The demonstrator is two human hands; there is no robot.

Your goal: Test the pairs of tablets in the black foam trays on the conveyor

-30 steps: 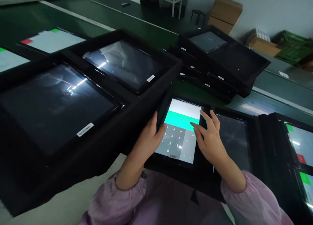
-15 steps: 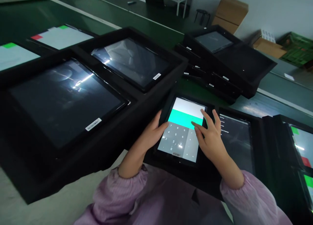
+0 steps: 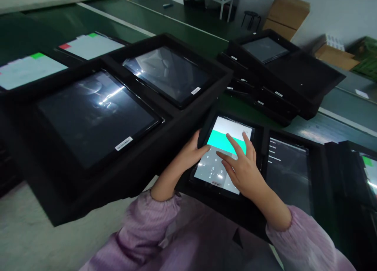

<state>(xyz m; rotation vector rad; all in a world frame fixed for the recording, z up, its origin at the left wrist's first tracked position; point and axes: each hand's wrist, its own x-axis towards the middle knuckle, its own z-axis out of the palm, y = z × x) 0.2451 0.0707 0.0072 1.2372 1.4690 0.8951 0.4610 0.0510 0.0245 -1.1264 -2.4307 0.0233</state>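
Black foam tray (image 3: 219,205) holds the tablet (image 3: 224,141); the left hand (image 3: 191,155) has its fingers closed on the tablet's edge, while the right hand (image 3: 240,173) spreads its fingers wide over the screen. A stray fingertip could register a wrong key press, and uneven pressure at that edge could lift the tablet from its tray.

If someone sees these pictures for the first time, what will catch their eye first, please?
The bright turquoise band on the small tablet at lower centre stands out most, with the left hand at its edge and the right hand over its keypad. Large dark screens in black trays fill the left side. Cardboard boxes stand by the far wall, upper right.
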